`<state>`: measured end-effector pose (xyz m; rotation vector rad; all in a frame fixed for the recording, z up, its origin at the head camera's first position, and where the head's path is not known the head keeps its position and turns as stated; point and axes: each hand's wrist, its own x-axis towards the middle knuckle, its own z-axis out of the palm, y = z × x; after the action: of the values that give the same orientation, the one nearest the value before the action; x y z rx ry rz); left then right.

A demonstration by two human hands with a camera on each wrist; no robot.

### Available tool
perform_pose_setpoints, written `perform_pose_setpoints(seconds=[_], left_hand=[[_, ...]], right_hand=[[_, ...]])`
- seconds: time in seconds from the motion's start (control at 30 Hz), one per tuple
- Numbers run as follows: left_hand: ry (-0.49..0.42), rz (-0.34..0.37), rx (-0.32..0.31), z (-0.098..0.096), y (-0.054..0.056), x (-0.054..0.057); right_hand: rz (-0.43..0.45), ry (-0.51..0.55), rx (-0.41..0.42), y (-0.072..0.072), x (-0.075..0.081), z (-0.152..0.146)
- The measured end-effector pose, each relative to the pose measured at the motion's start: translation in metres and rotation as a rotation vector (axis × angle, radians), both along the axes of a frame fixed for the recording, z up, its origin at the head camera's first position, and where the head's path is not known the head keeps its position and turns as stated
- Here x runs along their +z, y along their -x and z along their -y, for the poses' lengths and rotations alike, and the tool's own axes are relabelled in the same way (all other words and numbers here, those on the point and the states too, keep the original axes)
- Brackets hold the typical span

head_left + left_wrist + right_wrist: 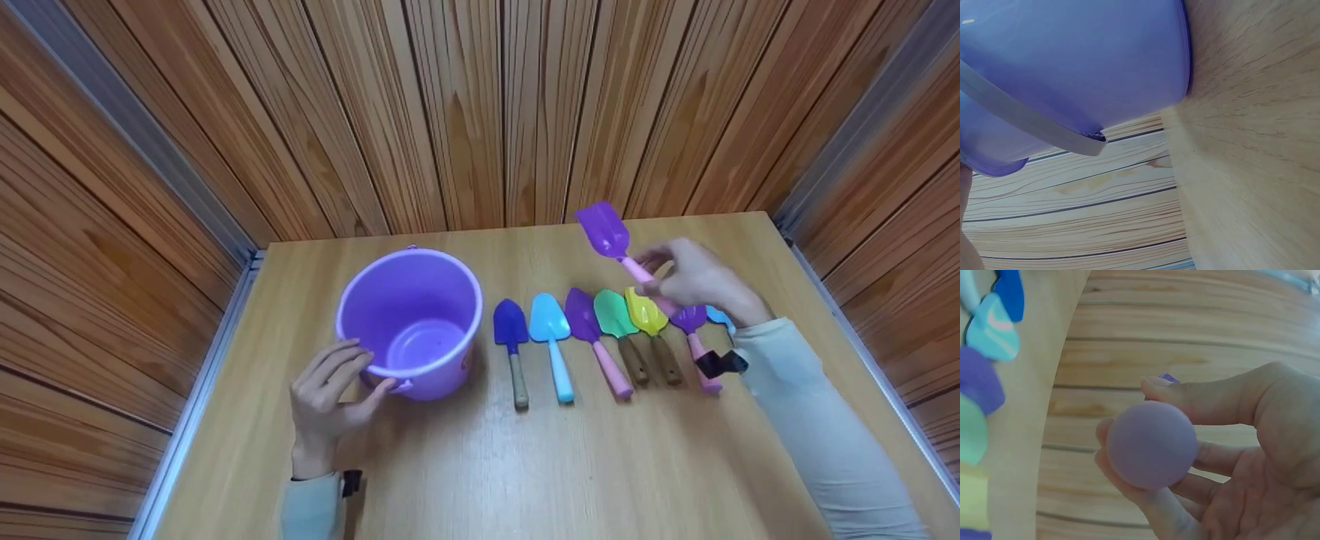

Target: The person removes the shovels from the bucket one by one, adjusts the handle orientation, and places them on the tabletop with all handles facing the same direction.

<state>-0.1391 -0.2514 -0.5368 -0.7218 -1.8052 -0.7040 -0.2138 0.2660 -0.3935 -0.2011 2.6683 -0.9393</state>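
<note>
My left hand (pixel 326 390) rests against the near-left rim of a purple plastic bucket (pixel 442 382), fingers spread and thumb near the handle mount. The bucket stands upright, and its inside shows bare. In the left wrist view its side wall (pixel 1106 56) and curved carrying handle (pixel 1033 118) fill the upper left. My right hand (pixel 697 277) grips a toy shovel (pixel 606 231) by its pink handle, raised above the row of tools, purple blade pointing away to the upper left. From the right wrist, the handle's round end (pixel 1151 444) faces the camera between thumb and fingers.
Right of the bucket lies a row of trowels: dark blue (pixel 511 322), light blue (pixel 551 319), purple (pixel 581 313), green (pixel 616 313) and yellow (pixel 646 311). Another purple shovel (pixel 690 319) and a blue blade (pixel 720 319) lie partly under the right arm. Wood-plank walls enclose the table (pixel 480 480).
</note>
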Motion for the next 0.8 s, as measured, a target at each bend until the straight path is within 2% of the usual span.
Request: perform_pose_setpoints(seconds=[0.17, 0.47, 0.8], left_hand=[[-0.002, 0.000, 0.004, -0.001, 0.001, 0.000], [0.015, 0.068, 0.033, 0.001, -0.003, 0.002], [0.016, 0.092, 0.039, 0.002, -0.004, 0.002]], right_hand=[[0.020, -0.010, -0.056, 0.000, -0.008, -0.027], [0.013, -0.027, -0.154, -0.004, -0.027, -0.072], [0.011, -0.047, -0.241, -0.015, -0.057, -0.112]])
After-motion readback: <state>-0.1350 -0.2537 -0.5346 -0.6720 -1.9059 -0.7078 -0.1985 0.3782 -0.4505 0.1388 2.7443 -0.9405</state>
